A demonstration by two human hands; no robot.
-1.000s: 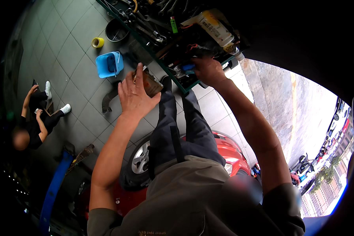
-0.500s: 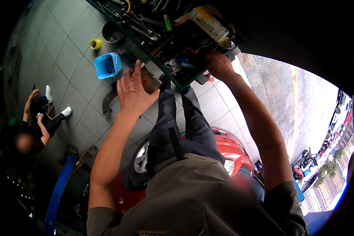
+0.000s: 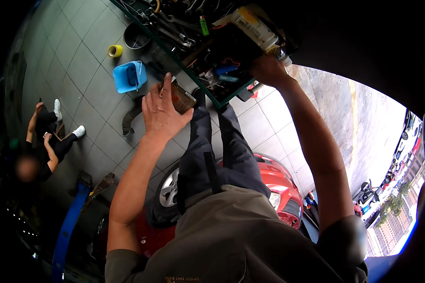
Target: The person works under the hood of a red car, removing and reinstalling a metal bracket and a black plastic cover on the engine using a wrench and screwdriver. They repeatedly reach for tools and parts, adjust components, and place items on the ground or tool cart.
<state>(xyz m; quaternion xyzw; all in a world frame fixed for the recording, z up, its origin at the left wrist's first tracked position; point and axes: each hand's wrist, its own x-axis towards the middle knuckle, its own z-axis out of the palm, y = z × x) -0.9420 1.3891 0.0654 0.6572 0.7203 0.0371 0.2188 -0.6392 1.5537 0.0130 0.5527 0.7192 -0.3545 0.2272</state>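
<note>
A small brown box [image 3: 182,98] with a pale edge is gripped in my left hand [image 3: 161,111], between the thumb and the fingers, just outside the near corner of a green-edged tool tray [image 3: 218,101]. My right hand [image 3: 269,71] reaches into the right side of that tray, beside a white bottle [image 3: 254,27] and a clear-necked bottle [image 3: 283,57]. Its fingers are lost in shadow. Nearby in the tray lie a blue item [image 3: 225,69], a teal piece [image 3: 228,78] and an orange loop [image 3: 230,61].
Wrenches [image 3: 177,33] and a green lighter [image 3: 204,26] fill the tray's far part. On the tiled floor stand a blue bucket [image 3: 127,79], a dark round bin [image 3: 136,37] and a yellow roll [image 3: 114,51]. A red car [image 3: 278,181] is close behind me; another person [image 3: 45,146] sits at left.
My right hand has shifted slightly right and farther into the tray, and the blue item there shows more. My left hand keeps the box in nearly the same place.
</note>
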